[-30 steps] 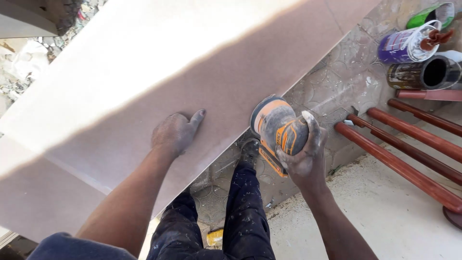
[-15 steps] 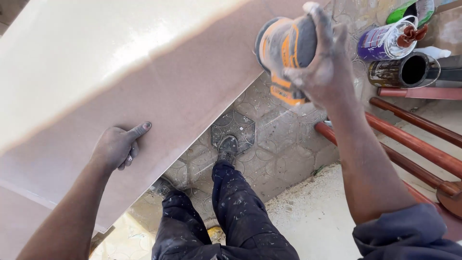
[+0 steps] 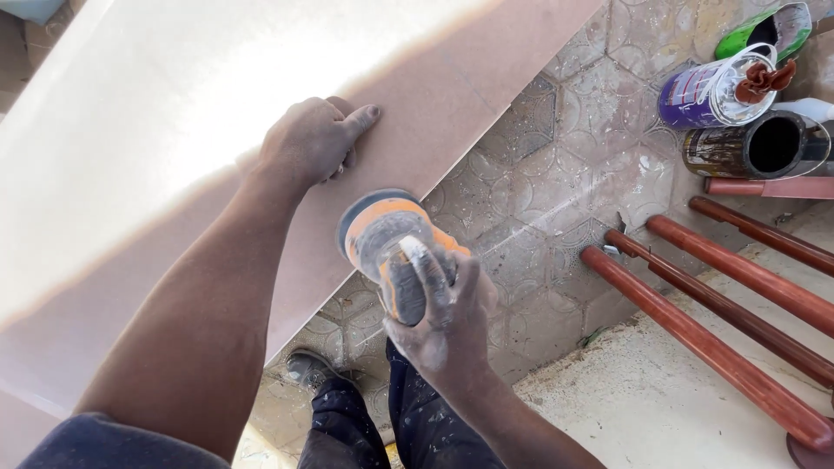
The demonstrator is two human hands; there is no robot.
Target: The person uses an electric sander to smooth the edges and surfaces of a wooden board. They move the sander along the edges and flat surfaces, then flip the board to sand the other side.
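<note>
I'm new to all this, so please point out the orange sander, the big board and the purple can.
orange sander (image 3: 387, 239), head view, on its orange top.
big board (image 3: 174, 130), head view, on its sunlit face.
purple can (image 3: 695, 95), head view, on its side.

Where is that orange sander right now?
In the head view, the orange sander is in the right hand, at the board's lower edge, just below the left hand.

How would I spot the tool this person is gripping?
Start at the big pale board slanting across the scene, steadied by the left hand. At its lower edge, the right hand holds a palm sander. It is the only orange-and-grey, round-based thing here, unlike the paint cans and red-brown poles nearby.
</note>
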